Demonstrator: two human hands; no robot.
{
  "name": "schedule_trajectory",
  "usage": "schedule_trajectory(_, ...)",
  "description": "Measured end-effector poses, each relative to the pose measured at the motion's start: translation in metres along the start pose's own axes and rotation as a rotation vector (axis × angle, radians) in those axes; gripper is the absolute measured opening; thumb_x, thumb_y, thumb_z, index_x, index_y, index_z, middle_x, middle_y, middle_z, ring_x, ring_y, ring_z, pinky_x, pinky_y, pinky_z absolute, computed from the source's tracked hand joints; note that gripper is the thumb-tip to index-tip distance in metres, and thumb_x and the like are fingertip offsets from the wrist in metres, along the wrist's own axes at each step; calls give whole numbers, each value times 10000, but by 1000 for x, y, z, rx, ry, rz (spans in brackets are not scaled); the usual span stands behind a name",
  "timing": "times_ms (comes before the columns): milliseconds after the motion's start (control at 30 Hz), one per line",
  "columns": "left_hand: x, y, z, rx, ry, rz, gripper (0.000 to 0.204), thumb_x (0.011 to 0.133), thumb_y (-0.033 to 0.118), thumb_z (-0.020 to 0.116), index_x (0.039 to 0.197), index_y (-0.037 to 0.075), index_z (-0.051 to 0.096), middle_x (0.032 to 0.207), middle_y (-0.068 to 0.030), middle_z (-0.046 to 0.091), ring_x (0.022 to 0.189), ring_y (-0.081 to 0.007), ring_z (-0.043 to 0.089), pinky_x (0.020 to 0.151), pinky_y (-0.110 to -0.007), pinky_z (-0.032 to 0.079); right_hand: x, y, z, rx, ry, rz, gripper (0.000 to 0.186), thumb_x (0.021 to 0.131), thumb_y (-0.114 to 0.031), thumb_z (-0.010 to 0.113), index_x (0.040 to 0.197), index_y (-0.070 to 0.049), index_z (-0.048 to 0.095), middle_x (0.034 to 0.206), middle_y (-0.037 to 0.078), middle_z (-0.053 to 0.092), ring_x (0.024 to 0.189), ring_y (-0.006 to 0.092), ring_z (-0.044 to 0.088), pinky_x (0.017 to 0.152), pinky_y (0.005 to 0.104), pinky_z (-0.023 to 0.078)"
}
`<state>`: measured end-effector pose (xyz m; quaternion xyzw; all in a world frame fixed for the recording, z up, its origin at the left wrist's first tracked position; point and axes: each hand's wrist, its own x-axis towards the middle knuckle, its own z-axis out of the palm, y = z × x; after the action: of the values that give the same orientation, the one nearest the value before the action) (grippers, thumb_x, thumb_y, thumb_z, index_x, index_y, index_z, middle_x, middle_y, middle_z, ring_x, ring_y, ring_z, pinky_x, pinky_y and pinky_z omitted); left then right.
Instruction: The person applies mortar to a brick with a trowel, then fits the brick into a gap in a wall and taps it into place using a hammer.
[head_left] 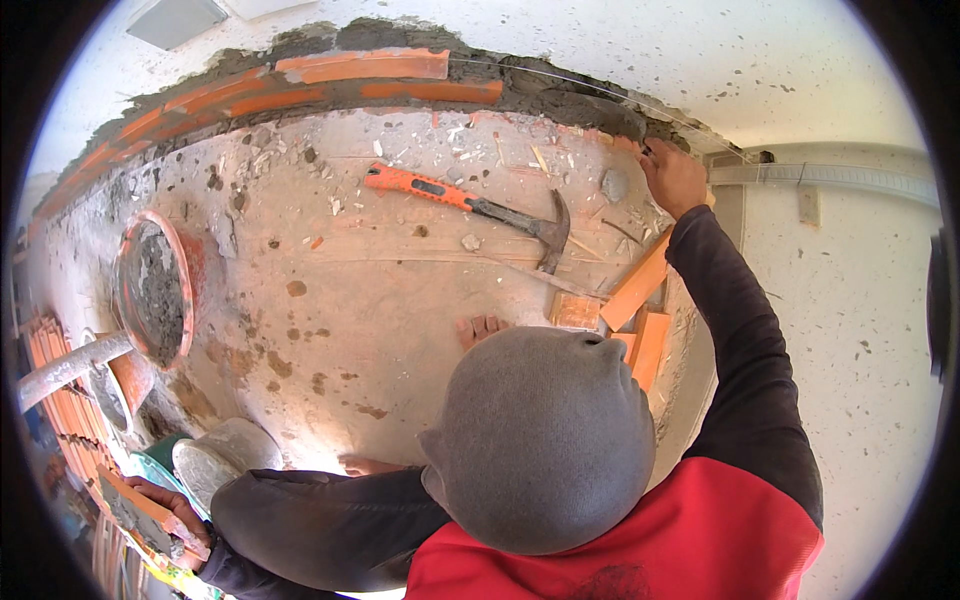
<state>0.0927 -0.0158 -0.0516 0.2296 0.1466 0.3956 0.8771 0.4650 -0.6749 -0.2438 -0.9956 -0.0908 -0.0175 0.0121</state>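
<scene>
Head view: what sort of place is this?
Most likely a building site, perhaps a room being renovated: orange bricks sit in grey mortar along a wall, a bucket holds similar grey mix, and a claw hammer lies on the littered floor.

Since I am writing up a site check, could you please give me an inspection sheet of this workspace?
Surface: floor dusty and stained.
Job's things: laid bricks and mortar along the wall; bucket of grey mix; hammer on the floor.
Clutter: loose bricks, rubble.
Hands: wearer's own not in view; a co-worker holds a mortared brick in the left hand, right hand by the mortar.
Cables: nothing seen.
Surroundings: stacked bricks at left, spattered wall.
</scene>
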Motion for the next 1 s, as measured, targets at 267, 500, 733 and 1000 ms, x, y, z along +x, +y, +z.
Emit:
schedule_trajectory(267,7,5,-10,140,-13,57,460,975,164,430,1364,-69,354,1204,-216,529,1116,-300,565,937,-410,527,0,16,4,18,13,87,320,851,-276,647,1102,-77,651,1013,134,681,894,328,656,752,417,519)
schedule_trajectory(500,3,-11,6,-94,-6,-26,423,929,175,480,1248,-99,433,1158,-215,541,1091,-326,562,908,-401,524,-8,45,-4,95,71,2,337,868,-300,645,1105,-61,662,1015,162,684,907,352,653,761,422,516)
schedule_trajectory(733,1,-10,8,-89,17,-14,406,924,161,492,1236,-94,443,1160,-203,543,1101,-320,559,914,-403,517,-26,31,11,134,161,-39,354,871,-284,642,1098,-13,662,1031,186,683,961,357,643,853,396,494)
schedule_trajectory(1000,-4,-8,13,-35,59,-1,380,913,131,505,1225,-80,463,1131,-170,552,1108,-294,554,921,-414,505,-18,27,21,525,-365,124,335,868,-271,632,1062,-1,677,1016,197,680,971,350,641,865,389,485)
